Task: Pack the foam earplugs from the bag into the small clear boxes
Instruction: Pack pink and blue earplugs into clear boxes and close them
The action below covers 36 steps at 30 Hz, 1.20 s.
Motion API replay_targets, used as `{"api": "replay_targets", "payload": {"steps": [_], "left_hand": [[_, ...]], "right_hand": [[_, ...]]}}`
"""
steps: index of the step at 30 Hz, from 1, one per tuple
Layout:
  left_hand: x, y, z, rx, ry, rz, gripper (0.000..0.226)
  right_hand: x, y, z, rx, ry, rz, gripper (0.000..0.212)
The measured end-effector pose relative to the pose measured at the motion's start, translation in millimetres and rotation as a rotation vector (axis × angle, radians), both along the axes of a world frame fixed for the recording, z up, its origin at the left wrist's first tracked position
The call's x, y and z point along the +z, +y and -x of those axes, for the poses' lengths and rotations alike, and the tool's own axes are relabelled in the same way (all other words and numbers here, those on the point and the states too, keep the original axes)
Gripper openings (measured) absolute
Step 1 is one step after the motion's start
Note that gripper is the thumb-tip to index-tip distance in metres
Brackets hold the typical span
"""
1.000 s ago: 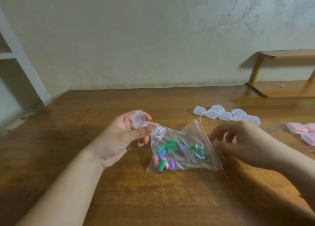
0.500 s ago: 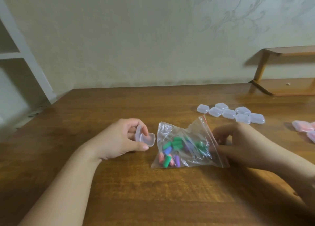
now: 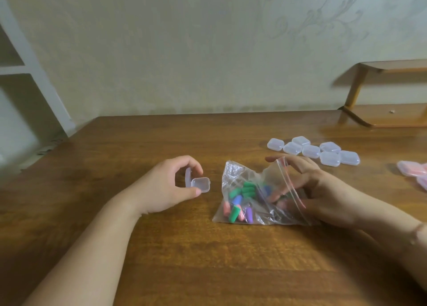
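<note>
I'm working the fill step: one box opened, an earplug being fetched from the bag. Nearest, my right hand (image 3: 323, 197) is reaching into the mouth of the clear zip-top plastic bag with the red seal strip (image 3: 256, 204), which is lying on the brown wooden table (image 3: 184, 259). Its fingers are spread and relaxed inside the film; I cannot tell whether they are pinching anything, the film blurs them. The mixed green, blue, purple and pink foam earplugs (image 3: 240, 201) are sitting heaped in the bag's lower left corner, just beyond the fingertips.

Left of the bag, and apart from it, my left hand (image 3: 166, 190) is holding a small clear hinged plastic box (image 3: 200, 184), thumb below and forefinger curled over the top, lid swung open toward the palm. The tray looks empty.

Further back on the right, a cluster of seven shut clear empty boxes (image 3: 312, 151) is waiting, well apart from the bag. At the right edge, boxes with pink contents (image 3: 413, 170) are lying, probably already packed; they are partly cut off.

Next move, as I judge it: pinching a pair of plugs through a floppy opening, drawing them out without dragging the bag, dropping them into the open tray, snapping the lid. The soft foam should squash easily, so a light grip should do.
</note>
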State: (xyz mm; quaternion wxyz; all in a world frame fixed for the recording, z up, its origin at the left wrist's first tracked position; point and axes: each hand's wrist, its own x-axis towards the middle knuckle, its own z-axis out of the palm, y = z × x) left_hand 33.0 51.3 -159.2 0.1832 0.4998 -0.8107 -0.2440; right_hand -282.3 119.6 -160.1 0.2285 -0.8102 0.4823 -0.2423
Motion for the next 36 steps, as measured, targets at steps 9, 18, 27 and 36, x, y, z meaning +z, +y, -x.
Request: {"api": "replay_targets", "payload": {"steps": [9, 18, 27, 36], "left_hand": [[28.7, 44.3, 31.6, -0.017, -0.034, 0.117, 0.022], [17.5, 54.7, 55.4, 0.002, -0.130, -0.057, 0.021], [9.2, 56.7, 61.8, -0.078, -0.089, -0.013, 0.022], [9.3, 60.7, 68.1, -0.054, -0.015, 0.000, 0.020]], "right_hand": [[-10.6, -7.5, -5.3, -0.003, 0.152, 0.178, 0.014], [-14.8, -2.0, -19.6, -0.044, 0.176, 0.248, 0.029], [-11.8, 0.3, -26.2, -0.069, 0.132, 0.134, 0.020], [-10.1, 2.5, -34.5, -0.136, 0.078, 0.110, 0.034]]}}
